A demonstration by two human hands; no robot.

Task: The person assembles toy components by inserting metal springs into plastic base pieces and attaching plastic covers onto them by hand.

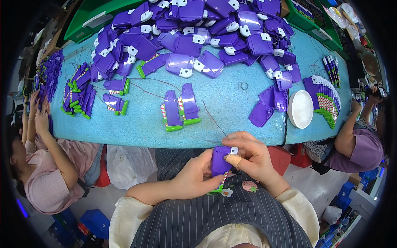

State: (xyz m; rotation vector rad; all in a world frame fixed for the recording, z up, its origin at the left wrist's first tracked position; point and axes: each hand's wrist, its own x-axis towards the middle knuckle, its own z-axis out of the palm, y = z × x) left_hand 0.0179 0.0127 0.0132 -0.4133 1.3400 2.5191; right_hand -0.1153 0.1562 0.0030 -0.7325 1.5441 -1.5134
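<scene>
Close to my body, just off the table's front edge, I hold a purple plastic casing (220, 160) with a white corner, a red-and-white striped strip and a green end. My left hand (196, 171) grips its left side and lower end. My right hand (251, 156), with a tan wrap on its thumb, closes on the white corner. A thin dark wire (213, 118) runs from near my right fingers onto the table. Beyond my hands lie two similar purple pieces (172, 108) with striped strips and green ends.
A large heap of purple-and-white casings (186, 44) covers the far side of the blue table (142, 128). Green-ended pieces (78, 93) are piled at left. Loose purple shells (261, 113), a white bowl (300, 109) and fanned pieces (324, 97) lie right. Co-workers sit on both sides.
</scene>
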